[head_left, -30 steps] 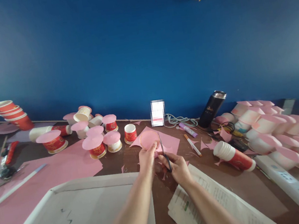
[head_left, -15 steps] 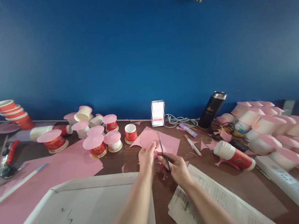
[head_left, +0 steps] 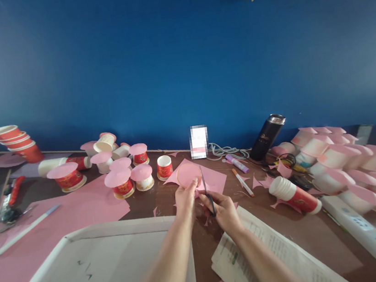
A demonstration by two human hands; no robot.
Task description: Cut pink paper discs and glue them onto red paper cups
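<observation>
My left hand (head_left: 187, 200) pinches the lower edge of a pink paper piece (head_left: 188, 174) that has a round outline drawn on it. My right hand (head_left: 222, 208) is closed on the dark handles of the scissors (head_left: 211, 202), whose blades point away from me along the right side of the round outline. Behind the held piece lies a pink sheet (head_left: 216, 179). Just left of the paper stands a red and white paper cup (head_left: 164, 168).
Cups topped with pink discs (head_left: 119, 180) stand at the left; more pink-topped cups (head_left: 362, 178) crowd the right. A black bottle (head_left: 267, 137) leans near the wall. A white board (head_left: 104, 272), printed papers (head_left: 271, 245) and a power strip (head_left: 362, 229) lie nearer.
The view has shifted very slightly. Both hands keep their hold on the paper and scissors, with hardly any visible movement.
</observation>
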